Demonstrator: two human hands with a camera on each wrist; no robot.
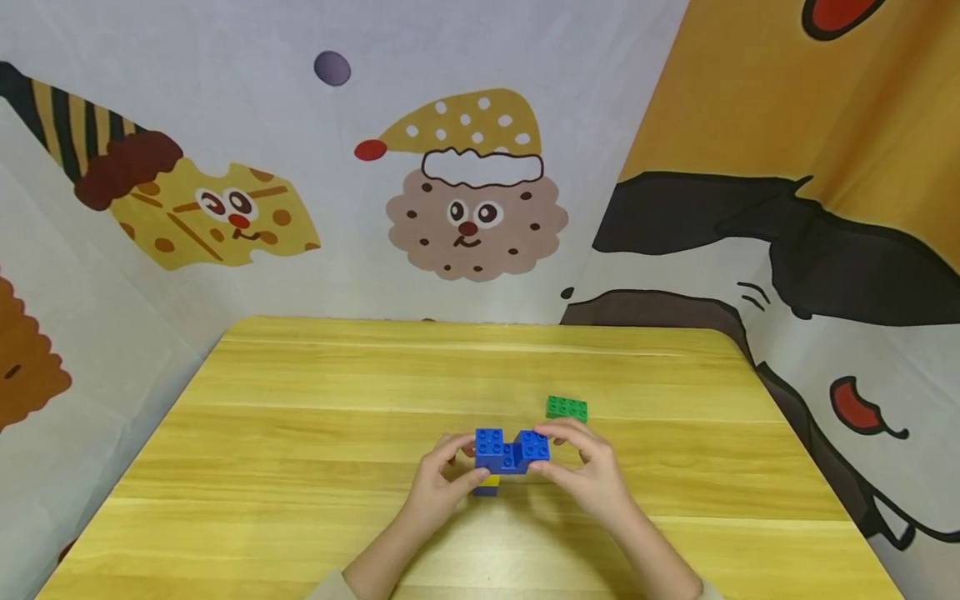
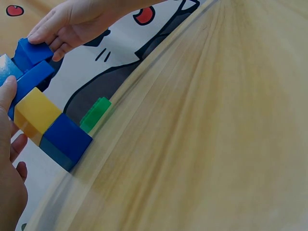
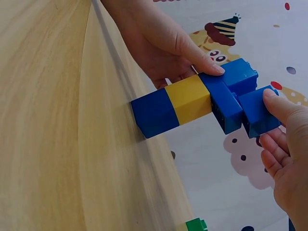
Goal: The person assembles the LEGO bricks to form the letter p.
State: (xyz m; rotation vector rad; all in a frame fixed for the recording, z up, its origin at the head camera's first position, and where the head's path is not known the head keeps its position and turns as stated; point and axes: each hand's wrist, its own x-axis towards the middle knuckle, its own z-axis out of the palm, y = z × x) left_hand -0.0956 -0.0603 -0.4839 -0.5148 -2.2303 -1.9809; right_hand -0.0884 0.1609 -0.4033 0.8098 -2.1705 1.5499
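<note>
A small tower of toy building bricks stands on the table: a blue brick (image 3: 155, 114) at the bottom, a yellow brick (image 3: 190, 100) over it, and a long blue brick (image 3: 222, 102) across the top, jutting out to the right. Another blue brick (image 1: 489, 443) sits on its left end. My left hand (image 1: 441, 482) grips the tower's top at the left, thumb against the long blue brick. Between thumb and fingers, my right hand (image 1: 592, 468) pinches a square blue brick (image 1: 534, 446), slightly tilted at the long brick's right end.
A green brick (image 1: 567, 407) lies on the wooden table (image 1: 300, 433) behind my right hand. Beyond the table's far edge hangs a cloth (image 1: 615, 100) printed with cartoon figures.
</note>
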